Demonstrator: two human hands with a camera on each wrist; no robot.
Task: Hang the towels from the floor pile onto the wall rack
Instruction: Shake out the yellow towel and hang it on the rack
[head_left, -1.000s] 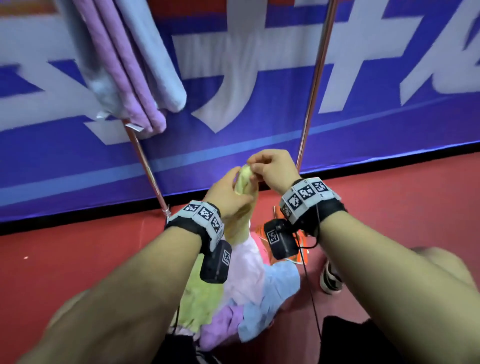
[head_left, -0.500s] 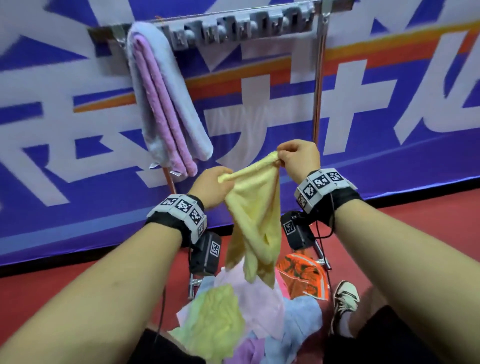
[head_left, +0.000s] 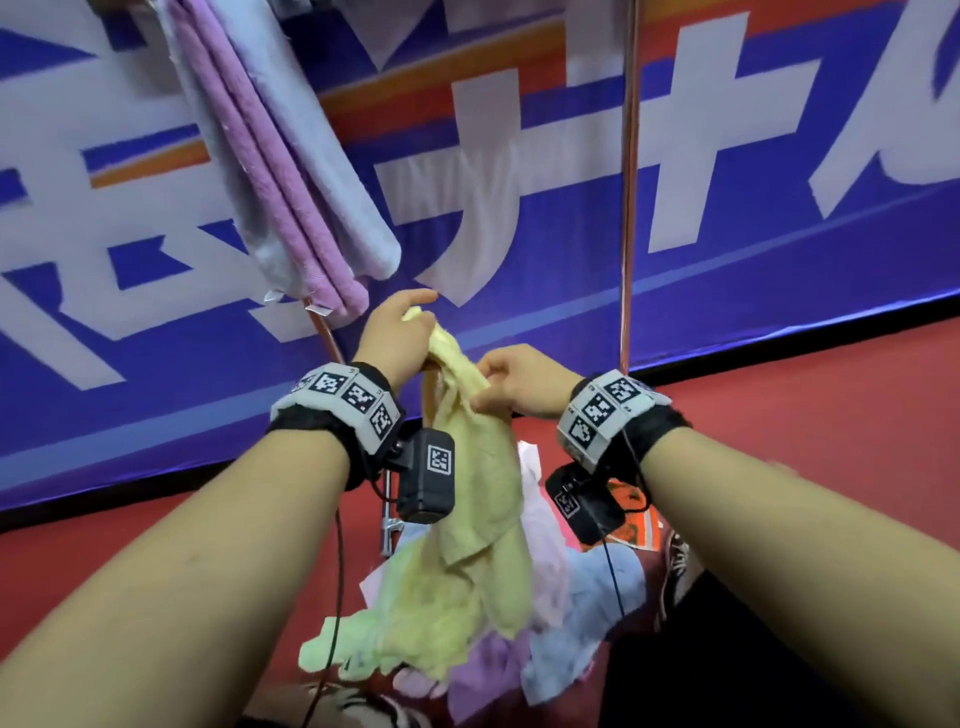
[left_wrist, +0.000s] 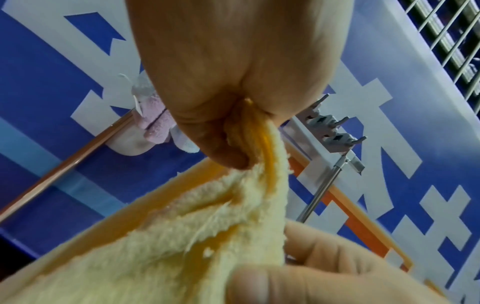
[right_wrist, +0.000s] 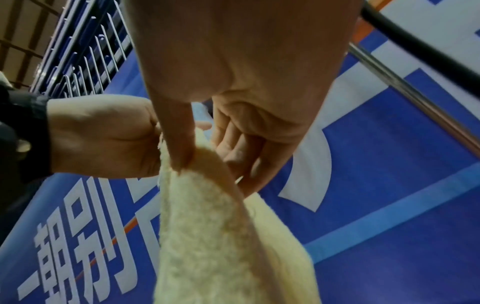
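A pale yellow towel (head_left: 475, 499) hangs between my hands, its lower end over the floor pile (head_left: 566, 623) of green, pink, blue and purple towels. My left hand (head_left: 415, 317) grips the towel's bunched top in a fist (left_wrist: 249, 119). My right hand (head_left: 480, 387) pinches an edge just below, thumb against fingers (right_wrist: 192, 162). The yellow towel (right_wrist: 221, 236) drops straight down from that pinch. A grey and lavender towel (head_left: 280, 156) hangs from the rack at upper left. Empty grey rack hooks (left_wrist: 335, 131) show in the left wrist view.
A blue and white banner (head_left: 727, 156) covers the wall behind. Two slim metal rack poles (head_left: 628, 208) (head_left: 327, 332) run down to the red floor (head_left: 805, 415). An orange packet (head_left: 634, 525) and a shoe (head_left: 675, 566) lie beside the pile.
The towel was lifted off the pile and stretched between my hands. Now my right hand has dropped and closed in under the left, and the towel hangs bunched.
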